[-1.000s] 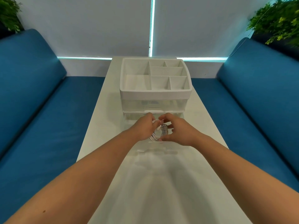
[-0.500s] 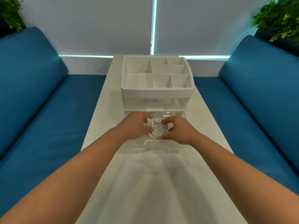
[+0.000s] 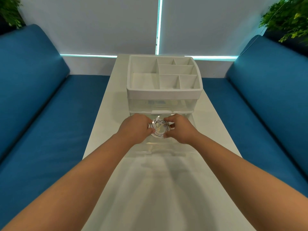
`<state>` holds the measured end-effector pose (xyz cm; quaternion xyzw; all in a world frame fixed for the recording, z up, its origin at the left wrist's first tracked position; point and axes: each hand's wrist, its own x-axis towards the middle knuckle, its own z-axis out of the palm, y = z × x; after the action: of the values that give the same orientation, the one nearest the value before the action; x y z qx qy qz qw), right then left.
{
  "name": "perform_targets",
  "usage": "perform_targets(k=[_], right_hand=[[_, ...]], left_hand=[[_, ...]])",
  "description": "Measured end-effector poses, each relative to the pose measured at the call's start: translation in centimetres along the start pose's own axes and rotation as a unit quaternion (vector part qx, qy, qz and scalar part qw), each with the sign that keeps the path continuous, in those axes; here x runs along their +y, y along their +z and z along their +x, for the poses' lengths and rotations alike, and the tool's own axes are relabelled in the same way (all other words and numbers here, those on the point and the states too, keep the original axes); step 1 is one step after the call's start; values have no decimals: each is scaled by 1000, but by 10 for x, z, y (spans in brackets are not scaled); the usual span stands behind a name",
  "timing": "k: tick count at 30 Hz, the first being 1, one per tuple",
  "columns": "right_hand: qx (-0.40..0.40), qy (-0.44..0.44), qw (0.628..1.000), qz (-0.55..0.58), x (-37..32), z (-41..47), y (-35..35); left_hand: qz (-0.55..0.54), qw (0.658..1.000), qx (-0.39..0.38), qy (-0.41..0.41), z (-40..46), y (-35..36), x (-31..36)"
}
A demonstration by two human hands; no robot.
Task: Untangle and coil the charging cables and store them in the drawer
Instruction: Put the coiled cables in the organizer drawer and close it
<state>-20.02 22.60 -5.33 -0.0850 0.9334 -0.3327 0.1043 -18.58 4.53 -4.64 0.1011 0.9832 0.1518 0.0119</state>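
Storing step now: left hand (image 3: 135,129) and right hand (image 3: 180,129) pinching the coiled white charging cable (image 3: 159,129) over the pulled-out clear plastic drawer (image 3: 166,147) (fingers curled round it). Next up: lowering in, letting go, sliding shut.

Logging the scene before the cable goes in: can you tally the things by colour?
White: 3, the coiled cable held by left hand and right hand, the organiser tray, the table
Clear: 1, the open drawer
Blue: 2, the left sofa, the right sofa
Green: 2, the plants
Total: 8
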Motion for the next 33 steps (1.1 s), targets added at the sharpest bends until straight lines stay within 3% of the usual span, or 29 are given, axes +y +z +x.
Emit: perform_targets(k=[8,12,15,19,21,27,33], right_hand=[[68,-47,996,-19,-1,-34,-14],[124,-95,987,-25,7,-65,-18],[183,-106,977,-20,19,-87,-12],[240,-84,967,21,35,-104,4],[259,-53,964,44,43,-107,12],[260,74,948,170,53,-108,37],[290,93,925,226,51,-101,45]], left_hand=[[-75,996,32,22,-9,-7,-3],[-55,985,146,72,-18,-21,-2],[-46,957,254,133,-17,-39,3],[-16,934,312,174,-3,-54,11],[-1,942,298,153,6,-58,17],[31,986,157,51,25,-56,20],[10,983,181,42,28,-59,20]])
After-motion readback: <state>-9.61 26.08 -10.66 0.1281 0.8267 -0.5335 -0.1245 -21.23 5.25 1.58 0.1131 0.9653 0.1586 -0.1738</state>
